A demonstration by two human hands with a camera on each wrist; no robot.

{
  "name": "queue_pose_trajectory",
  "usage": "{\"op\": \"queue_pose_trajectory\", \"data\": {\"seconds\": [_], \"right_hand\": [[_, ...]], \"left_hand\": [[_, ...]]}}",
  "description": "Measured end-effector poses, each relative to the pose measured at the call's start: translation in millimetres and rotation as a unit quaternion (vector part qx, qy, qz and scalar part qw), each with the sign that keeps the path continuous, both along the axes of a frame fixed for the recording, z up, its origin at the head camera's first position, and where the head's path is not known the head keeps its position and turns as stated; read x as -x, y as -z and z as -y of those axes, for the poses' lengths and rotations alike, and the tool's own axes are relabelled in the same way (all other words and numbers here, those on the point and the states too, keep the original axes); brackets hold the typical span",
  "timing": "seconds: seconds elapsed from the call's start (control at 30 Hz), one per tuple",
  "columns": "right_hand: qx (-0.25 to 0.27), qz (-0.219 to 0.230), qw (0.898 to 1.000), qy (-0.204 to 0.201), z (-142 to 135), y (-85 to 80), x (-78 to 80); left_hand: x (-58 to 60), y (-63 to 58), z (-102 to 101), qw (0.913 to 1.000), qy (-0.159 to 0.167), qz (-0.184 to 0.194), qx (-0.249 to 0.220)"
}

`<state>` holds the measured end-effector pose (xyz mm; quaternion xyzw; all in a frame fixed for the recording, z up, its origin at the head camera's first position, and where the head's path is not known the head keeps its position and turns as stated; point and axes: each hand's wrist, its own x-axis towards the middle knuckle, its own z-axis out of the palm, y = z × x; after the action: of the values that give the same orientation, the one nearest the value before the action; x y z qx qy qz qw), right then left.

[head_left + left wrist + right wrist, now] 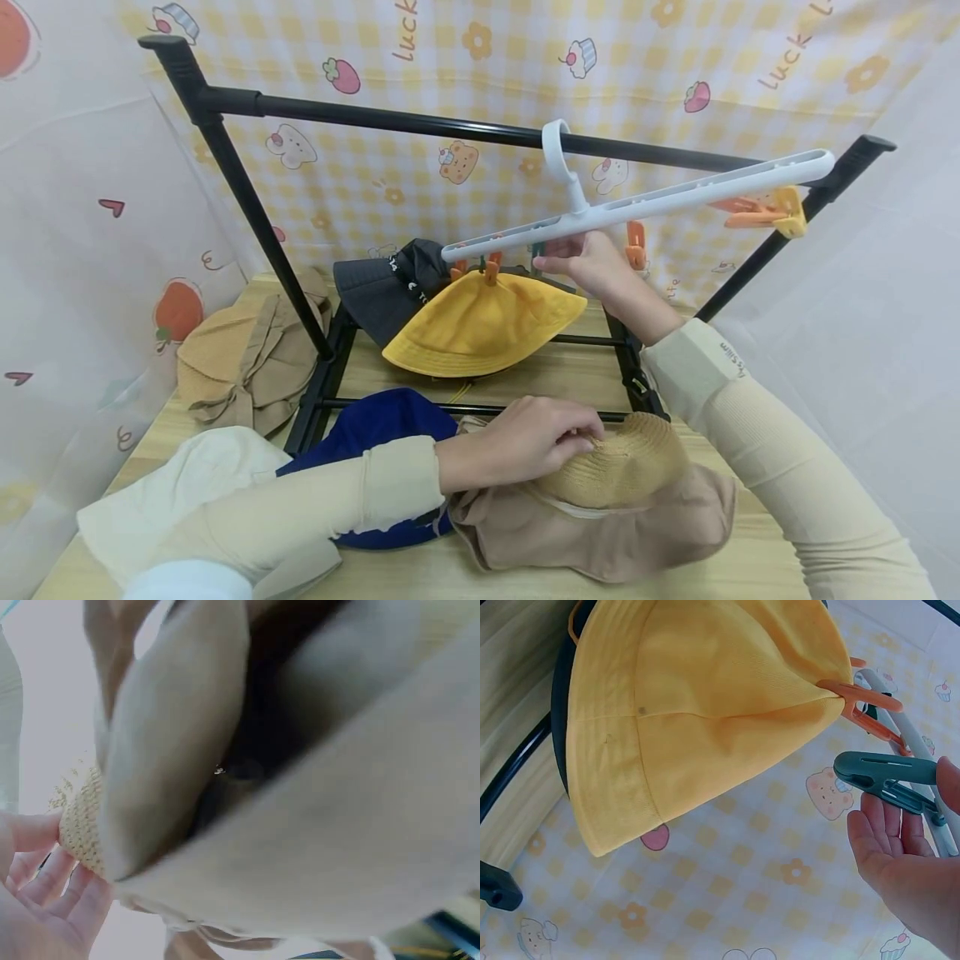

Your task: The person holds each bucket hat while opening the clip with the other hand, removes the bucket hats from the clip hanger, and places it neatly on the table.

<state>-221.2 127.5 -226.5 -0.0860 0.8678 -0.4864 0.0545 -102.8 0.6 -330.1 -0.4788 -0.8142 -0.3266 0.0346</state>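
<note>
My left hand (pixel 528 437) grips the woven straw crown (pixel 626 467) of a tan hat whose brown cloth brim (pixel 600 542) spreads over the table. In the left wrist view, the thumb and fingers pinch the straw part (pixel 81 825), beside large folds of cloth (pixel 300 855). Up at the white hanger (pixel 637 202), my right hand (pixel 592 260) pinches a green clothespin (pixel 889 780) between thumb and fingers. A yellow bucket hat (pixel 487 325) hangs just left of it from an orange clothespin (pixel 862 701), with a black hat (pixel 378 292) partly hidden behind.
The hanger hooks over the black rack's top bar (pixel 412 122). Orange clothespins (pixel 636 244) and a yellow clothespin (pixel 790 212) hang on its right half. A navy hat (pixel 390 417), a cream hat (pixel 187 475) and a tan-brown hat (pixel 247 350) lie on the wooden table.
</note>
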Motion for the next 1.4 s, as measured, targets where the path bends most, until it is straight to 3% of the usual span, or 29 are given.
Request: {"op": "queue_pose_trajectory", "data": {"seconds": [0.23,0.4,0.53,0.7,0.8,0.97,1.2,1.3,1.4], "right_hand": [[0.001,0.000,1.000,-0.002,-0.9,0.6,-0.3],[0.004,0.002,1.000,-0.003,-0.7,0.4,-1.1],[0.009,0.005,1.000,-0.001,0.2,1.0,-1.4],[0.006,0.006,1.000,0.002,0.5,1.9,-1.6],[0.007,0.004,1.000,0.002,0.3,2.3,-1.6],[0.010,0.006,1.000,0.004,0.4,2.4,-1.2],[0.016,0.014,1.000,0.006,0.8,2.5,-0.2],[0.019,0.012,1.000,0.006,1.2,3.1,-0.2],[0.020,0.012,1.000,0.005,2.2,3.7,-0.6]], "left_hand": [[21.0,23.8,-7.9,0.9942,-0.048,0.091,0.032],[35.5,43.8,-8.9,0.9807,-0.054,0.167,0.085],[46.4,59.3,-8.7,0.9633,-0.035,0.248,0.096],[53.7,74.0,-6.6,0.9439,0.024,0.318,0.086],[55.4,79.9,-4.5,0.9410,0.027,0.331,0.066],[56.6,82.7,-3.6,0.9653,0.006,0.257,0.045],[56.8,72.0,-4.0,0.9868,0.027,0.098,0.126],[59.4,75.0,-1.4,0.9850,0.031,0.039,0.165],[60.6,81.0,3.4,0.9741,0.017,0.013,0.225]]}}
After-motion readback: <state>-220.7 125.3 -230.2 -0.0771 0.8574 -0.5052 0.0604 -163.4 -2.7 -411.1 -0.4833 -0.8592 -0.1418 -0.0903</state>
